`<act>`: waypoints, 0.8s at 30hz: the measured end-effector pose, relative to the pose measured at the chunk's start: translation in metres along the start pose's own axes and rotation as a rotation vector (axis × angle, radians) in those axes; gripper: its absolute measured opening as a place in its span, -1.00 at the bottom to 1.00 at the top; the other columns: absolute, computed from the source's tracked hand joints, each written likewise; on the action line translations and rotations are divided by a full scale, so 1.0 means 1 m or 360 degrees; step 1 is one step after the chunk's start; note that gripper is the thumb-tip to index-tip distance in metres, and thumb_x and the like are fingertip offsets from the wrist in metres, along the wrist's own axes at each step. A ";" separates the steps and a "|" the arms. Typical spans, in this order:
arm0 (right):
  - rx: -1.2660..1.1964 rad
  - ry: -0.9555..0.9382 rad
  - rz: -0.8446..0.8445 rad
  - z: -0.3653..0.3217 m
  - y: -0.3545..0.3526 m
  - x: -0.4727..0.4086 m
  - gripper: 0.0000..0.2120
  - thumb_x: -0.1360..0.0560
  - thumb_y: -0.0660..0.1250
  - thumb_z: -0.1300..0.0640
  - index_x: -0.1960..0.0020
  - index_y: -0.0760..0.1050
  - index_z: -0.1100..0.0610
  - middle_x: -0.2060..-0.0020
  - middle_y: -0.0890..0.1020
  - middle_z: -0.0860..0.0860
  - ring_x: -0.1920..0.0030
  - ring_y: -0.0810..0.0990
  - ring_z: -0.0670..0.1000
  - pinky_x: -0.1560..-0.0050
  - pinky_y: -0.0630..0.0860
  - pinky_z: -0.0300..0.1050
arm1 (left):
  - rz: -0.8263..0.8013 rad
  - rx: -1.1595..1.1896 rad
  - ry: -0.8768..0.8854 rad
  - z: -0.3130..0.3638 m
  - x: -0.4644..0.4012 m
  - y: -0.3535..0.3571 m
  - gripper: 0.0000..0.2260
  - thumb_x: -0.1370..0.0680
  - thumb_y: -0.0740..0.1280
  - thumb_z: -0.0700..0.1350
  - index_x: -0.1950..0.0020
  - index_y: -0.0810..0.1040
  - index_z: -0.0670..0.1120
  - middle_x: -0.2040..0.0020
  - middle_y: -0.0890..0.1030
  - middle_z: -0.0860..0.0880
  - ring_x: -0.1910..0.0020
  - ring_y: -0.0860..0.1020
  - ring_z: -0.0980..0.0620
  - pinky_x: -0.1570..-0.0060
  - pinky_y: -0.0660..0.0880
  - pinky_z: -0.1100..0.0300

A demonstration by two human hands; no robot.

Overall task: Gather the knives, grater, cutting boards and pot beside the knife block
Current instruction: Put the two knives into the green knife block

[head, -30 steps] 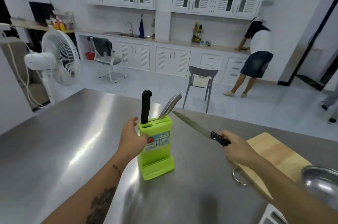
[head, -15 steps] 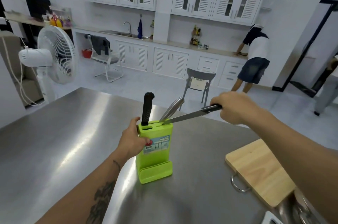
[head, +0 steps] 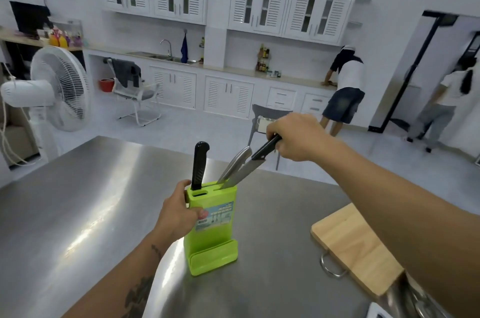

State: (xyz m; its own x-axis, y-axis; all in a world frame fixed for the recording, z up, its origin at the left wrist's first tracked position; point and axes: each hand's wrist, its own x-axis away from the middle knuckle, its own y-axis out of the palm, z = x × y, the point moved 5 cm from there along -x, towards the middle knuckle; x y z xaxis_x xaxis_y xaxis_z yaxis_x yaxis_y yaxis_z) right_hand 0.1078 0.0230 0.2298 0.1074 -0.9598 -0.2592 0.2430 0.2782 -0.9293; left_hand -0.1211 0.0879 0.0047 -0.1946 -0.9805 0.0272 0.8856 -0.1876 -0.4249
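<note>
A green knife block (head: pixel 213 234) stands upright in the middle of the steel table (head: pixel 78 213). My left hand (head: pixel 178 211) grips its upper left side. My right hand (head: pixel 296 135) holds a black-handled knife (head: pixel 249 165) by the handle, its blade slanting down with the tip inside a top slot of the block. A second black-handled knife (head: pixel 199 164) and a steel-handled knife (head: pixel 237 163) stand in other slots. A wooden cutting board (head: pixel 355 245) with a metal ring lies to the right. The steel pot (head: pixel 413 299) shows partly at the bottom right, behind my forearm.
The table's far edge runs behind the block, with a grey chair (head: pixel 262 115) beyond it. A white standing fan (head: pixel 59 89) is at the left. Two people (head: pixel 345 89) stand at the far counter and doorway. A white object (head: pixel 376 312) peeks in at the bottom edge.
My right hand swung the knife up from beside the cutting board, turned its tip toward the block, and has pushed the blade partway into a slot. My left hand stayed on the block.
</note>
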 end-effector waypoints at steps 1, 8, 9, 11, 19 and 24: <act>-0.0078 -0.0007 0.0005 -0.004 0.000 -0.005 -0.86 -0.48 0.34 0.16 0.02 0.55 -0.06 0.23 0.53 -0.11 0.11 0.53 0.00 0.07 0.54 0.01 | -0.0003 0.0000 -0.0001 0.000 0.000 0.000 -0.29 -0.29 0.54 -0.18 -0.35 0.33 0.14 -0.12 0.60 0.02 -0.09 0.58 -0.07 -0.13 0.55 -0.07; -0.0527 -0.0047 -0.0118 -0.047 0.031 -0.021 -0.73 -0.43 0.33 0.27 -0.09 0.58 0.05 -0.03 0.62 0.02 -0.05 0.56 0.10 0.04 0.51 -0.04 | -0.0015 0.0008 0.0004 0.003 0.001 0.000 -0.34 -0.32 0.54 -0.24 -0.31 0.36 0.10 -0.07 0.61 0.02 -0.04 0.58 -0.07 -0.05 0.55 0.02; -0.0540 -0.0064 -0.0131 -0.054 0.040 -0.021 -0.72 -0.43 0.32 0.27 -0.10 0.58 0.05 -0.06 0.62 0.03 -0.08 0.56 0.12 0.01 0.51 -0.03 | -0.0018 0.0006 0.0001 0.004 0.001 0.000 -0.35 -0.31 0.54 -0.25 -0.29 0.38 0.11 -0.06 0.62 0.01 -0.02 0.59 -0.06 -0.01 0.56 0.05; -0.0502 -0.0111 -0.0130 -0.065 0.054 -0.021 -0.69 -0.45 0.31 0.28 -0.14 0.56 0.04 -0.08 0.59 0.02 -0.11 0.54 0.13 0.04 0.45 -0.05 | -0.0017 0.0008 -0.0002 0.004 0.001 -0.001 -0.36 -0.27 0.55 -0.24 -0.25 0.41 0.13 -0.04 0.63 0.00 0.01 0.60 -0.04 0.03 0.57 0.07; -0.0901 0.0153 0.0068 -0.057 0.068 -0.012 -0.56 -0.47 0.30 0.31 -0.29 0.48 -0.01 -0.17 0.54 -0.03 -0.16 0.53 0.06 -0.16 0.49 -0.01 | -0.0006 0.0039 0.0000 0.000 0.001 0.000 -0.38 -0.27 0.55 -0.20 -0.20 0.40 0.19 -0.03 0.62 0.03 0.00 0.60 -0.03 -0.02 0.58 0.01; -0.1293 0.0365 0.0336 -0.035 0.081 0.010 -0.51 -0.47 0.37 0.29 -0.31 0.43 -0.09 -0.09 0.48 -0.12 0.06 0.55 -0.08 0.02 0.50 -0.20 | -0.0006 0.0071 0.0025 0.001 0.002 0.000 -0.40 -0.28 0.55 -0.21 -0.20 0.41 0.18 -0.02 0.63 0.04 -0.01 0.60 -0.02 -0.01 0.59 0.01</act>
State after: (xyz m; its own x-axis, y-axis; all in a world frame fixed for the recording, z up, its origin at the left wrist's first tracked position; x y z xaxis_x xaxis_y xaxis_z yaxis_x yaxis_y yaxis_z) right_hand 0.0945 0.0347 0.1424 -0.1456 -0.8993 -0.4124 -0.5330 0.4225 -0.7331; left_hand -0.1212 0.0856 0.0061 -0.2045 -0.9788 0.0146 0.9026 -0.1944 -0.3841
